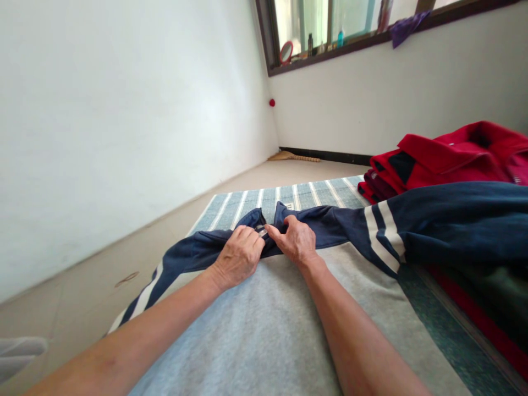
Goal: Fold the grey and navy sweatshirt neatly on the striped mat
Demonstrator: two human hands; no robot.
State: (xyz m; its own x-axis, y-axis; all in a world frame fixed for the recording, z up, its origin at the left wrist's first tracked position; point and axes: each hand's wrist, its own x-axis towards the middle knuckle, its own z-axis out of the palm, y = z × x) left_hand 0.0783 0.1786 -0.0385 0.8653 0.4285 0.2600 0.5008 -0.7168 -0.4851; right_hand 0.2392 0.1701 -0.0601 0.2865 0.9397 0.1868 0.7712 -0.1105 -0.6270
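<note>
We have a grey and navy garment (251,330) spread out in front of us, its collar (250,218) lying over the blue striped cloth (231,212) and one sleeve (457,223) reaching across to the right, just in front of the red clothes (457,151). We judge it light and soft, with a body that drapes and creases easily, hardly slippery and not at all fragile; the collar looks a little stiffer, since its points stand up by themselves. We would take hold at the two front edges of the neck opening, where the fabric seems firmest. There our left hand (241,256) and right hand (297,239) sit close together, fingers bent and clamped on the navy cloth, one on each side of the opening. We cannot tell exactly how the hidden fingertips press
</note>
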